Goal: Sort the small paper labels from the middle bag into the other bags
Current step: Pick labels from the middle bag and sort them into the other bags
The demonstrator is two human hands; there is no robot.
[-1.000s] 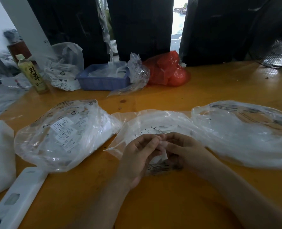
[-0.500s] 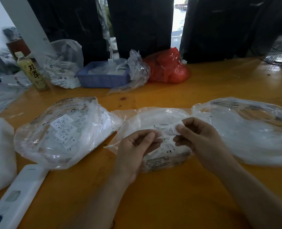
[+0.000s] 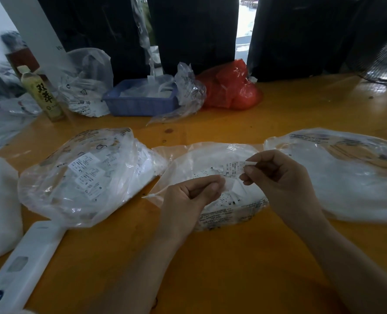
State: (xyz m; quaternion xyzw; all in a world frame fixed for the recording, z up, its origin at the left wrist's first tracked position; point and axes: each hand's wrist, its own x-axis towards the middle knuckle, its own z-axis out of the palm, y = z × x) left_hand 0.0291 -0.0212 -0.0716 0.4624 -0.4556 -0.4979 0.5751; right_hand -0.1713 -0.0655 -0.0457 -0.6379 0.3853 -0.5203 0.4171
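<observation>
One head-worn camera looks forward and down, close over the table (image 3: 233, 257).

3 bags (image 3: 215, 159) side by side on table (image 3: 233, 268); behind them, basket (image 3: 140, 105), bottle (image 3: 42, 94), perhaps more bags.

The table (image 3: 278, 123) was wood with a smooth orange-yellow finish that caught a soft sheen and showed a few dark knots. The 3 bags in front, the left bag (image 3: 52, 189), the middle bag (image 3: 201, 155) and the right bag (image 3: 346, 177), were thin clear plastic, crinkled and glossy. The label (image 3: 235, 169) was matt white printed paper. Further back stood a blue plastic basket (image 3: 140, 106), a shiny red plastic bag (image 3: 228, 91) and a plastic bottle (image 3: 41, 94) with a paper-like wrap.
</observation>
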